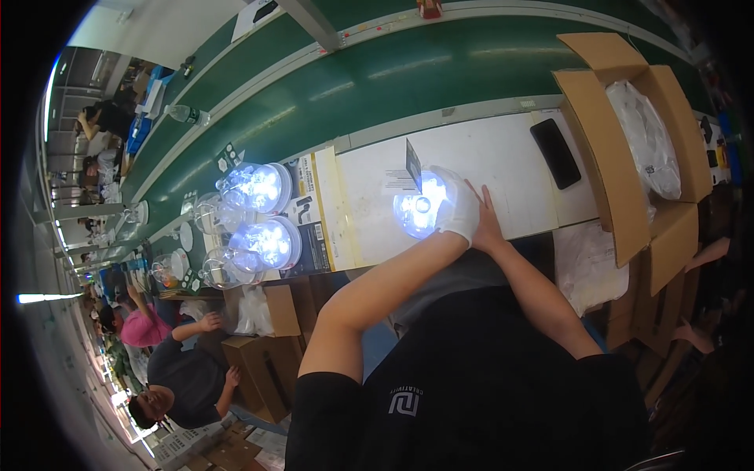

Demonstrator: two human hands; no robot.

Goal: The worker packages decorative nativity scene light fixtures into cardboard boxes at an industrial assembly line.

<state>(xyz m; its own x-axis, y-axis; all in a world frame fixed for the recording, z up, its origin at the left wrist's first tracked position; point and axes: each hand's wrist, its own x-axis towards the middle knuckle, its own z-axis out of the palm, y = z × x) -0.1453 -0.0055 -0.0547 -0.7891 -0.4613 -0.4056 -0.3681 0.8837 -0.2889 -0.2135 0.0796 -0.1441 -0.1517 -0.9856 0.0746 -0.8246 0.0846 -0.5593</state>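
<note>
A lit lamp [416,206] with a clear dome glows white over the white worktop, its dome turned to the left. My left hand [459,206], in a white glove, is closed around the lamp's right side. Close against it, my bare right hand [488,222] grips the lamp from its base end; its finger ends show, and the rest is partly hidden behind the glove. A small folded card [413,166] stands beside the dome. Left of my hands, two more lit lamps, an upper one [255,188] and a lower one [267,243], lie on printed flat packaging [312,212].
A black phone [554,154] lies right of my hands. Beyond it stands an open carton [585,141] with plastic-wrapped contents [644,137]. A green conveyor belt [440,63] runs behind the worktop, with a plastic bottle [188,115] on it. A co-worker [188,381] is at lower left, beside cartons [263,377].
</note>
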